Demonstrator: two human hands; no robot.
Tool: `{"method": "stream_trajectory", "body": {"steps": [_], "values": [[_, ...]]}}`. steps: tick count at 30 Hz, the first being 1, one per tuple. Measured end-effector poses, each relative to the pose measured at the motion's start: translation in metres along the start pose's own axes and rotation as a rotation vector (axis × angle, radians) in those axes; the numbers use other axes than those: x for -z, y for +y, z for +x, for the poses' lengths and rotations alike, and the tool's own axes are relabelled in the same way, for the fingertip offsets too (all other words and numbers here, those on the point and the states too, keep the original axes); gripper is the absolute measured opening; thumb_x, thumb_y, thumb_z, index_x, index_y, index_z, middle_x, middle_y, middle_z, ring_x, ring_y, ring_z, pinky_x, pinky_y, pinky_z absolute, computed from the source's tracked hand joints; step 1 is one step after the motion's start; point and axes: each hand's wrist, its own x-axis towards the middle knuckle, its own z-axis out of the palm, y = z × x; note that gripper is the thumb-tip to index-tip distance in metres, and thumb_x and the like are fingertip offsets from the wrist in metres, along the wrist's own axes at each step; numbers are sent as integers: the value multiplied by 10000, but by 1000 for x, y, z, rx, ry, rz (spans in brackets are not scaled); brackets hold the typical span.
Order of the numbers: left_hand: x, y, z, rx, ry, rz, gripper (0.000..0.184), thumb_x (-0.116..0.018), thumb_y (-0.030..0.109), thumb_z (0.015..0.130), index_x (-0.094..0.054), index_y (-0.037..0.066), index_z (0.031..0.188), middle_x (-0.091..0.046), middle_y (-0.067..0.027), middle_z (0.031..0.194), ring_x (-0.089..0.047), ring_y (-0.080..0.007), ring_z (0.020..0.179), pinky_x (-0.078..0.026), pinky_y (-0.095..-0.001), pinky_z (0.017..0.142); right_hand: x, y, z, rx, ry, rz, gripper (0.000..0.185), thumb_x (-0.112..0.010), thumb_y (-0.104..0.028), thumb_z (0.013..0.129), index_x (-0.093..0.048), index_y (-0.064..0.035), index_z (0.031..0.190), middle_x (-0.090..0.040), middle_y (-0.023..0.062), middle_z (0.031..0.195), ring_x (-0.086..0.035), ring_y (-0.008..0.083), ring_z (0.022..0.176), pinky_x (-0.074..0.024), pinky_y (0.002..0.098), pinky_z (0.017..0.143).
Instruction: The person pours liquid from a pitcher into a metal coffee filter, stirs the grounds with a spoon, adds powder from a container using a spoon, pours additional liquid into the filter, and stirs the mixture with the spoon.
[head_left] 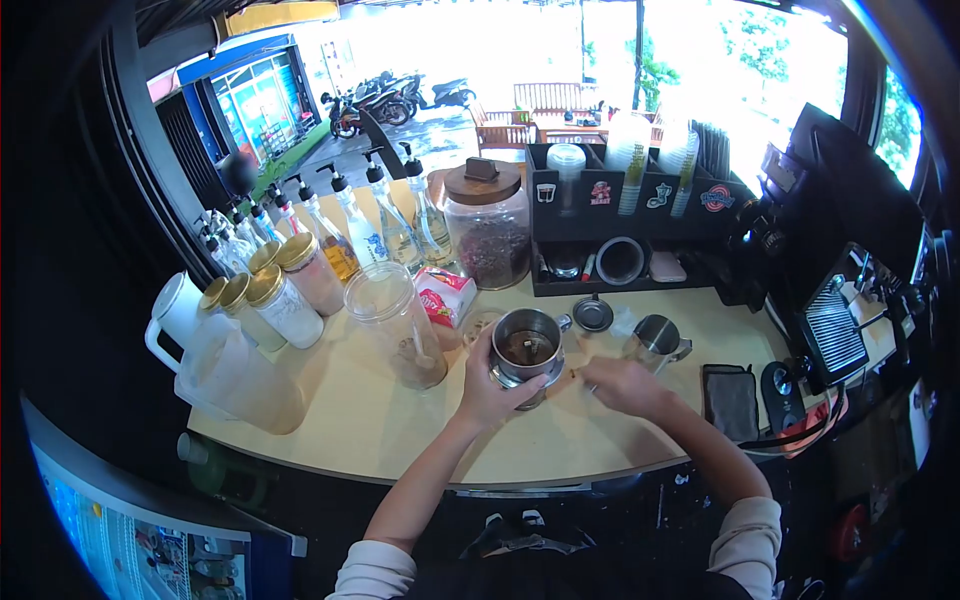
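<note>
My left hand (pixel 492 392) is wrapped round a metal drip filter (pixel 527 345) with dark liquid or grounds inside, over a glass at the counter's middle. Just to its right, my right hand (pixel 628 386) has its fingers closed on something thin, too small to make out, low over the counter. Behind my right hand stands a steel cup (pixel 655 340) with a handle. A round metal lid (pixel 593 314) lies beyond the filter. Left of the filter are a red and white packet (pixel 445 295) and a tall clear container (pixel 396 330).
Pump bottles (pixel 350 220), lidded jars (pixel 285 300) and a clear pitcher (pixel 235 370) line the left. A wooden-lidded jar (pixel 487 230) and black cup organizer (pixel 640 215) stand behind. At right are a dark cloth (pixel 731 400) and a black machine (pixel 835 320).
</note>
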Motion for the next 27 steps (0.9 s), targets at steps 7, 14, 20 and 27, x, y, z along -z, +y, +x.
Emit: {"method": "stream_trajectory", "body": {"steps": [7, 14, 20, 27], "values": [[2, -4, 0, -43, -9, 70, 828, -852, 242, 606, -440, 5, 1284, -566, -142, 1183, -567, -256, 1112, -437, -381, 978, 67, 4, 20, -475, 799, 704, 71, -535, -66, 945, -518, -5, 976, -579, 71, 671, -578, 123, 588, -481, 269, 566], [4, -12, -2, -63, -8, 141, 853, -861, 262, 597, -434, 11, 1292, -542, -140, 1211, -547, -269, 1141, -436, -387, 979, 92, -33, 67, -500, 716, 833, 96, -558, -83, 952, -548, 8, 925, -626, 72, 710, -597, 89, 585, -481, 234, 544], [5, -3, 2, -28, -12, 98, 834, -864, 269, 588, -462, 9, 1271, -565, -146, 1183, -556, -263, 1128, -437, -389, 971, 88, -45, 86, -153, 452, 367, 102, -664, -13, 822, -608, 3, 906, -640, 145, 826, -655, 305, 720, -520, 369, 624], [10, 15, 6, 66, -66, 95, 827, -875, 317, 583, -489, 12, 1247, -594, -139, 1135, -586, -255, 1081, -440, -390, 962, 98, -40, 84, -128, 271, 406, 124, -640, -15, 830, -620, 17, 948, -648, 148, 875, -656, 327, 778, -522, 387, 673]]}}
